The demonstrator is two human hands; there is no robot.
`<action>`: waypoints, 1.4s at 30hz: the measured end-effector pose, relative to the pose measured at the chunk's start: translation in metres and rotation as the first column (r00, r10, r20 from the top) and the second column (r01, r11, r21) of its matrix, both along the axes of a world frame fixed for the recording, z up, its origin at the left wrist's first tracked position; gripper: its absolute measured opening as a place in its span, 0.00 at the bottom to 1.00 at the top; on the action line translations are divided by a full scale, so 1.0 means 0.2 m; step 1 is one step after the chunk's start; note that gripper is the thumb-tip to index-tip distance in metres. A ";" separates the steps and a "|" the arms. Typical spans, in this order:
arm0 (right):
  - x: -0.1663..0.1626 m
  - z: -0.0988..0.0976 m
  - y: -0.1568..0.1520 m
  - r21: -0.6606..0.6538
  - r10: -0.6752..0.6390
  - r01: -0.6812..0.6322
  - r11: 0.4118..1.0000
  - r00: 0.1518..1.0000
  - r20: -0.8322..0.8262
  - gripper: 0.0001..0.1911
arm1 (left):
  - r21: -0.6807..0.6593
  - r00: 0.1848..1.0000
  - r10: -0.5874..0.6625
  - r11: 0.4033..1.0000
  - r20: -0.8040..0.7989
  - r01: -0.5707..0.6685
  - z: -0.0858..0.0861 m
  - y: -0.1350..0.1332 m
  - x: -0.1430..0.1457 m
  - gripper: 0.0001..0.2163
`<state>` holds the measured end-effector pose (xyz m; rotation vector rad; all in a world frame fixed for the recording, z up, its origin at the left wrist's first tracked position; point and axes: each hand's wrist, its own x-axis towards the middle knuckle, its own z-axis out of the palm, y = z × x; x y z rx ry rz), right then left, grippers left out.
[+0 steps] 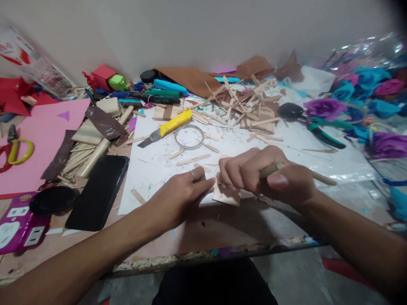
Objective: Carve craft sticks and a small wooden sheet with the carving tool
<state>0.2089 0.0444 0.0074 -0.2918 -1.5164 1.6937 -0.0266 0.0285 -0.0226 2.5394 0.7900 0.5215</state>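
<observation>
My left hand [181,192], with a ring on one finger, is closed, thumb and fingertips pinched at the left edge of a small flat wooden piece [227,196]. My right hand [265,173] is wrapped round a slim wooden stick [324,177], whose long end juts out to the right. The stick's other end is hidden behind the fingers, which rest over the top of the wooden piece. Beyond my hands, on white paper [159,169], lie a yellow utility knife [174,123] with its blade out, a metal ring [189,137] and loose craft sticks [193,159].
Craft sticks [244,99] are heaped at the back. Pliers with green handles [330,133] lie right, near paper flowers [327,108]. A black phone [98,192], a purple device [22,224] and yellow-handled scissors [22,150] lie left. The table's front edge [190,258] is close to me.
</observation>
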 end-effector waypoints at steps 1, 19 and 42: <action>0.00 0.00 0.00 0.013 0.015 -0.015 1.000 1.000 -0.008 0.20 | -0.001 1.000 0.003 1.000 0.000 -0.003 0.00 0.00 0.00 0.08; 0.12 0.13 0.04 0.720 -0.420 0.047 0.693 0.838 0.350 0.11 | 0.024 0.998 -0.014 1.000 0.059 0.013 -0.02 0.00 -0.01 0.09; 0.18 0.17 0.09 0.392 -0.179 -0.168 0.904 0.685 0.706 0.14 | 0.044 1.000 -0.003 0.999 -0.024 0.004 -0.04 0.00 -0.02 0.11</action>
